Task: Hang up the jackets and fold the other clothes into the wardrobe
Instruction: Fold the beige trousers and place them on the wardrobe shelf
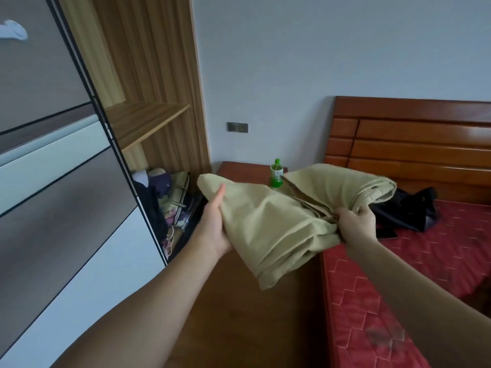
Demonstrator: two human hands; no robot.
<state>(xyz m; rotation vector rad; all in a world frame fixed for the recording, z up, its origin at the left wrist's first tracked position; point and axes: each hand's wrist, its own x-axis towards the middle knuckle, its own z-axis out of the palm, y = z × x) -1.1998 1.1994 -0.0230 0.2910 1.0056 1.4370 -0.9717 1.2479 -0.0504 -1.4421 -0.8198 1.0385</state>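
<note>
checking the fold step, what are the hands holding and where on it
Both hands hold the folded khaki garment: the left hand clasps its left end, thumb on top; the right hand grips the bunched folds at its near right edge.

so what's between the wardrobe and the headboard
A wooden bedside table with a green bottle standing on it fills that stretch, as the head view shows.

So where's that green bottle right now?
In the head view, the green bottle stands on the wooden nightstand beside the headboard, just behind the khaki garment.
</note>
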